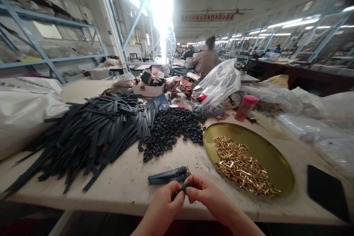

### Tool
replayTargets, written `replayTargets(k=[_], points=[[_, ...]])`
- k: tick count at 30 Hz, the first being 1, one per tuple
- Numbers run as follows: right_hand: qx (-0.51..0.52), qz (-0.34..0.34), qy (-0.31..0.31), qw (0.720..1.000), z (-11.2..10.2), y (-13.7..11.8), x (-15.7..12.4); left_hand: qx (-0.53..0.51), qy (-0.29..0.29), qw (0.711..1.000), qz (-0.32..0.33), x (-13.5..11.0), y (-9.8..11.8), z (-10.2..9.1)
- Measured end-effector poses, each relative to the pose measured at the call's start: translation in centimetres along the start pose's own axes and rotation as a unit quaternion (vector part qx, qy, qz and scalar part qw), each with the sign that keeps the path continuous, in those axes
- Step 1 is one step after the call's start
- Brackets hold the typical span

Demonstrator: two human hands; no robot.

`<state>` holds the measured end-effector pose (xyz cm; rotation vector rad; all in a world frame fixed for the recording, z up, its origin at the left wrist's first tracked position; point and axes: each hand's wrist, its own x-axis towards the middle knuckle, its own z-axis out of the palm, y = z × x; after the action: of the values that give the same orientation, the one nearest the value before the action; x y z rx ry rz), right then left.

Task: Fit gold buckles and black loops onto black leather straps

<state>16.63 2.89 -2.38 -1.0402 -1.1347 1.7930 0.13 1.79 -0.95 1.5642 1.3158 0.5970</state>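
Black loop (183, 188) is pinched between left hand (163, 202) and right hand (207, 194) at the bench's (124, 180) near edge. Gold buckles (240, 167) lie close, seemingly for easy reach.

Pale worktable (188, 151), scuffed and crowded! A sprawling heap of dark straps (91, 132) on the left, a mound of black rings (173, 129) touching it, a round gold tray (265, 147) to the right. Buckled straps (168, 175) lie near the front edge, a pink-capped bottle (245, 107) stands behind the tray, and a flat black slab (328, 191) sits far right.
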Motion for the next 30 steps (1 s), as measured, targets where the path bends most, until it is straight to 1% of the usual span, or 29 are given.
replayTargets(k=[5, 7, 9, 12, 14, 16, 18, 20, 22, 23, 25, 28, 30], points=[[0.008, 0.008, 0.041, 0.999, 0.5, 0.4, 0.0, -0.096, -0.014, 0.995, 0.013, -0.3, 0.7, 0.1], [0.002, 0.003, 0.045, 0.999, 1.1, 0.7, 0.1, -0.117, -0.011, 0.993, 0.013, -0.3, 0.5, 0.1], [0.007, -0.016, 0.038, 0.999, 1.5, 1.0, 0.1, -0.135, 0.004, 0.991, 0.006, -0.2, 0.1, 0.1], [0.051, -0.038, 0.040, 0.997, 1.9, 1.0, -0.1, -0.147, 0.012, 0.989, -0.003, 0.0, -0.5, 0.1], [0.098, -0.021, 0.054, 0.993, 1.8, 1.1, -0.2, -0.140, 0.008, 0.990, -0.006, 0.1, -0.7, 0.0], [0.151, 0.013, 0.068, 0.986, 1.8, 1.4, -0.1, -0.122, 0.007, 0.992, -0.012, 0.2, -0.6, -0.1], [0.192, 0.053, 0.069, 0.978, 1.9, 2.0, 0.1, -0.097, 0.011, 0.995, -0.027, 0.3, -0.5, -0.2], [0.222, 0.083, 0.050, 0.970, 2.1, 2.7, 0.3, -0.067, 0.012, 0.996, -0.049, 0.4, -0.5, -0.3], [0.239, 0.106, 0.017, 0.965, 2.2, 3.3, 0.4, -0.034, 0.009, 0.997, -0.065, 0.5, -0.6, -0.4], [0.246, 0.113, 0.002, 0.963, 2.3, 3.5, 0.3, -0.020, 0.007, 0.997, -0.069, 0.5, -0.7, -0.4], [0.260, 0.115, -0.007, 0.959, 2.4, 3.6, 0.2, 0.004, 0.011, 0.997, -0.073, 0.5, -0.9, -0.5], [0.267, 0.110, 0.000, 0.957, 2.4, 3.4, -0.1, 0.015, 0.016, 0.997, -0.072, 0.4, -1.2, -0.5], [0.245, 0.101, 0.019, 0.964, 2.3, 3.2, -0.2, -0.008, 0.002, 0.998, -0.067, 0.2, -1.3, -0.4]])
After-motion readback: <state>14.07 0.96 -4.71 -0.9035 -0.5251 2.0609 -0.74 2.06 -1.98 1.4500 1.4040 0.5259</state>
